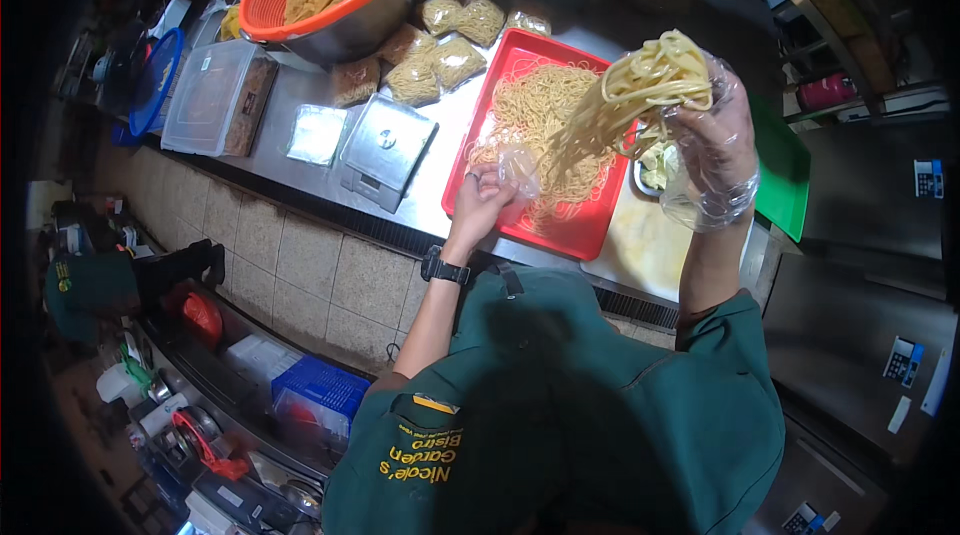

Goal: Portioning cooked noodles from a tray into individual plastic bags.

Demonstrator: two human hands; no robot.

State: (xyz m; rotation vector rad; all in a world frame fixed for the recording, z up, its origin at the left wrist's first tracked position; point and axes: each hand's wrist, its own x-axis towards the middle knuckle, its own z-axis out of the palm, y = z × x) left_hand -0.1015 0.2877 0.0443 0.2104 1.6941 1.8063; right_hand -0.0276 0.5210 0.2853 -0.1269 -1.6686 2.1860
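My right hand (716, 134), in a clear plastic glove, grips a clump of cooked noodles (660, 74) raised above the red tray (589, 246). Strands hang from the clump toward the tray. Loose noodles (547, 96) cover much of the tray floor. My left hand (484, 197) is bare, with a dark watch on the wrist, and pinches a small clear plastic bag (519, 171) over the tray's near left part. Left of the tray sits a digital kitchen scale (390, 145) with nothing on its plate. A stack of clear plastic bags (316, 134) lies beside the scale.
Bagged noodle portions (457, 62) lie behind the scale. An orange colander (255, 6) of yellowish food stands at the back left, near a lidded plastic box (210, 96). A cutting board (649, 242) and green tray (784, 175) are at right. Another person (94, 295) is at far left.
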